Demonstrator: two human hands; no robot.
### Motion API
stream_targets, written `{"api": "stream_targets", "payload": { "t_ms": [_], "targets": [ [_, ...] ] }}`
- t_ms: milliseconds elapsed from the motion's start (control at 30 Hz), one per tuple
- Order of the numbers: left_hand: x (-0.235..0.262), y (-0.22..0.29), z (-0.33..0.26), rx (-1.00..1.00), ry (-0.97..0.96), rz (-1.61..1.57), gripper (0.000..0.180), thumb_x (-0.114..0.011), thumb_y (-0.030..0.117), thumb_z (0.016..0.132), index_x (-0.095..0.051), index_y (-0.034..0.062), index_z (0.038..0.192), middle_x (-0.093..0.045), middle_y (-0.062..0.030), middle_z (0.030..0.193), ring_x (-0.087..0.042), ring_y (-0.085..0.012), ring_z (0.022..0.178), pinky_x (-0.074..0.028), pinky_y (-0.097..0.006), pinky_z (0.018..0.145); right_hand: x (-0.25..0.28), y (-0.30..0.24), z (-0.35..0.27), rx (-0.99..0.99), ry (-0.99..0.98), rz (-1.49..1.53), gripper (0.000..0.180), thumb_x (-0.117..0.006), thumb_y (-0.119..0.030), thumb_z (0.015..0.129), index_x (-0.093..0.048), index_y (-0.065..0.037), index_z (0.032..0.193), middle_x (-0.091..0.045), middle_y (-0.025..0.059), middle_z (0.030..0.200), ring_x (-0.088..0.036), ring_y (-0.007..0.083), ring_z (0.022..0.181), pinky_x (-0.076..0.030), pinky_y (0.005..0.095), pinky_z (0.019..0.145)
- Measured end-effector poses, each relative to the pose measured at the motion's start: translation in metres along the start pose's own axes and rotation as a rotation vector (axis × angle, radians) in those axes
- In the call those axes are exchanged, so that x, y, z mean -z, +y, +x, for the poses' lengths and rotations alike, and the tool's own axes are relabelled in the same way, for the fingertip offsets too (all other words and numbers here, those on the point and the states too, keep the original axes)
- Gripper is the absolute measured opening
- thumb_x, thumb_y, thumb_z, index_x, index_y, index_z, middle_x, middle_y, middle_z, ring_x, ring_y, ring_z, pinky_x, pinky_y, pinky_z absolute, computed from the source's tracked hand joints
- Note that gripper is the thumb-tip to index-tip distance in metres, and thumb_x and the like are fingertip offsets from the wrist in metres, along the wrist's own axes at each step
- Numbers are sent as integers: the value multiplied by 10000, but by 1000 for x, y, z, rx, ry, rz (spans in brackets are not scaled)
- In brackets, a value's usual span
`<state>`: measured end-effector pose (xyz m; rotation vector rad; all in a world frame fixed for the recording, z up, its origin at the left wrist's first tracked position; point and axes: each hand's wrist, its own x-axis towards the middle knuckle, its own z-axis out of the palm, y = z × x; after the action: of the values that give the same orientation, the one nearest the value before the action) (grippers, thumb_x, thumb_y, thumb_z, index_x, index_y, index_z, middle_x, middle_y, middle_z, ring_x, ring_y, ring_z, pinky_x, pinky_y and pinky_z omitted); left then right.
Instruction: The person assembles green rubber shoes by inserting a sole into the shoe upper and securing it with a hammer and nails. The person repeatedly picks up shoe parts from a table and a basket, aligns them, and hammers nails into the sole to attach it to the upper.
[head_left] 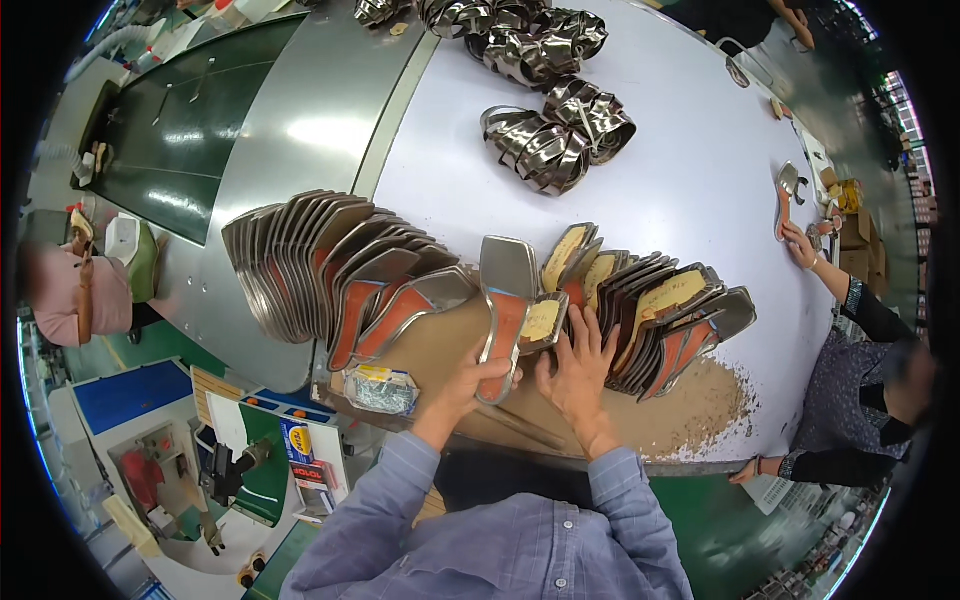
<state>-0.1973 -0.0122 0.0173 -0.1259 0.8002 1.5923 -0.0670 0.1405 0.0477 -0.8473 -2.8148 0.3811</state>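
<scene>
My left hand (470,378) grips the lower end of a flat silver shoe sole with an orange middle (505,305), held upright over the brown worn patch of the table. My right hand (580,365) rests just right of it, fingers spread on a row of similar soles (660,315) that lean together, some with yellow insole faces. A sole with a yellow heel patch (543,320) sits between the two hands. To the left stands a long fanned stack of silver soles (320,265).
Bundles of shiny metallic straps (560,135) lie farther back on the white table (690,180). Another person at the right edge reaches a hand (800,243) onto the table. A small clear packet (380,390) lies at the near edge. A green conveyor (190,130) runs at left.
</scene>
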Motion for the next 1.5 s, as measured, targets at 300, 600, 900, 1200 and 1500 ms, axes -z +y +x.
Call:
{"api": "stream_targets", "payload": {
  "t_ms": [300, 600, 900, 1200, 1500],
  "targets": [
    [-10, 9, -9, -77, 14, 162, 633, -751, 159, 872, -429, 45, 1404, -621, -155, 1276, -668, -190, 869, -572, -328, 751, -6, -12, 5, -128, -65, -1, 583, -694, -256, 774, -601, -54, 1313, -481, 192, 1462, -373, 390, 1420, -119, 692, 1167],
    [-32, 4, -42, -207, 69, 130, 544, -514, 435, 1041, -446, 38, 1407, -645, -152, 1239, -670, -166, 850, -571, -320, 742, 43, -39, -26, -190, 48, 553, 648, -616, -18, 835, -452, -15, 1462, -552, 241, 1106, -597, 402, 948, -506, 485, 759],
    [-30, -10, -48, -248, 192, 97, 488, -351, 416, 1103, -521, 35, 1355, -637, -103, 1252, -653, -169, 1001, -552, -339, 867, 74, -69, -37, -296, -45, 572, 596, -637, -118, 922, -425, 49, 1453, -531, 227, 1058, -574, 384, 935, -490, 441, 816],
    [-41, -19, -55, -213, 165, -5, 509, -405, 410, 1089, -460, 23, 1415, -583, -116, 1353, -590, -218, 1227, -488, -407, 1059, 64, -72, -50, -389, 28, 779, 648, -706, -175, 921, -426, 134, 1418, -611, 275, 1248, -636, 310, 1121, -506, 381, 950],
    [-36, -29, -57, -196, 92, 66, 535, -431, 449, 1072, -479, 27, 1398, -615, -124, 1294, -632, -209, 1138, -554, -366, 928, 109, -42, -72, -570, 12, 1254, 608, -713, -231, 925, -492, 82, 1398, -642, 223, 1257, -645, 301, 1142, -500, 373, 973]
  ]
}}
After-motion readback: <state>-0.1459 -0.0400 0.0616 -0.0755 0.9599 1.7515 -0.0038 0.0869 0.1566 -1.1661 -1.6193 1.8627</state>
